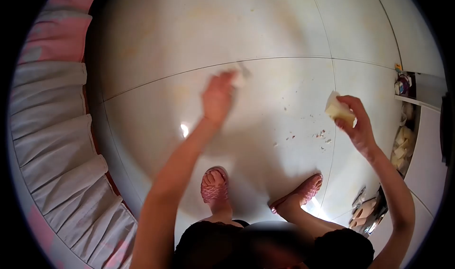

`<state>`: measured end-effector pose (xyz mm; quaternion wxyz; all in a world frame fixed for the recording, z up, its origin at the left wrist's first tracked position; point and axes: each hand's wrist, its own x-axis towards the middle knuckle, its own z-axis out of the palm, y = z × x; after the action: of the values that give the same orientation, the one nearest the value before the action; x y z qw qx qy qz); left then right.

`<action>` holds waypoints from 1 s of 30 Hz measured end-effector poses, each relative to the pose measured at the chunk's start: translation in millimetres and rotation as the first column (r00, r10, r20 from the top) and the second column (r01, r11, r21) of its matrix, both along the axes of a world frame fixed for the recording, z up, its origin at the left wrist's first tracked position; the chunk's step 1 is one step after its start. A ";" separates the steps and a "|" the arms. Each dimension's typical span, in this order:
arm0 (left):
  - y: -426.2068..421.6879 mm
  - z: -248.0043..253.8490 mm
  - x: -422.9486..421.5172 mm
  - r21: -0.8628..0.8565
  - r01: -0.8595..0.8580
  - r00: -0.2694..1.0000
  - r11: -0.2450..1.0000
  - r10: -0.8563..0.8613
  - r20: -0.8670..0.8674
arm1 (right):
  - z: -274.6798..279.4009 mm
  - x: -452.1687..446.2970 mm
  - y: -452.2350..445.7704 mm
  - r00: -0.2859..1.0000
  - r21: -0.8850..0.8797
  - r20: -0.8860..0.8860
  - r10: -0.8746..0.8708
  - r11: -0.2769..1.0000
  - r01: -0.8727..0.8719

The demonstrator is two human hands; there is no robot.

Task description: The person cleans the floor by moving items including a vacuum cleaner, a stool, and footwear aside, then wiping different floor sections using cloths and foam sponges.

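Just right of the scattered small multicoloured crumbs (328,141) on the glossy white tiled floor (166,108), the right hand (362,131) grips a pale-yellow, thick block (340,110). Left of them, the left hand (219,96) pinches a blurred white piece (238,81). A careless step could spread the crumbs.

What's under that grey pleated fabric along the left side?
A thin reddish-brown edge shows along the hem of the grey pleated fabric. Anything deeper is covered and cannot be seen.

no legible txt, nos. or signs. small multicoloured items (404,83) on shelf (419,102) to the right of r. hand (358,127): any print too small/blurry to read.
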<state>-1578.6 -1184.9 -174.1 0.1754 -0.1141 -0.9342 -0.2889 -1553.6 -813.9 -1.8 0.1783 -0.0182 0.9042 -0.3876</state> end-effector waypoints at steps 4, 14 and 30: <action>62.7 12.5 42.6 0.135 0.183 0.975 0.974 -0.197 0.099 | -10.6 4.0 -1.4 0.999 -0.071 0.014 0.042 0.997 -0.041; 6.7 14.0 -106.2 -0.197 -0.352 0.914 0.915 0.381 0.137 | -61.4 -17.9 11.2 0.939 -0.374 -0.090 -0.333 0.885 0.278; 56.2 126.9 -106.6 -0.218 -0.080 0.990 0.973 0.102 0.093 | -59.4 -61.2 1.0 0.909 -0.287 -0.416 -0.036 0.953 -0.094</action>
<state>-1685.3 -1128.7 -47.2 0.1263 -0.0743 -0.9719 -0.1840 -1614.8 -812.9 -61.1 -0.0176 -0.1409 0.8514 -0.5050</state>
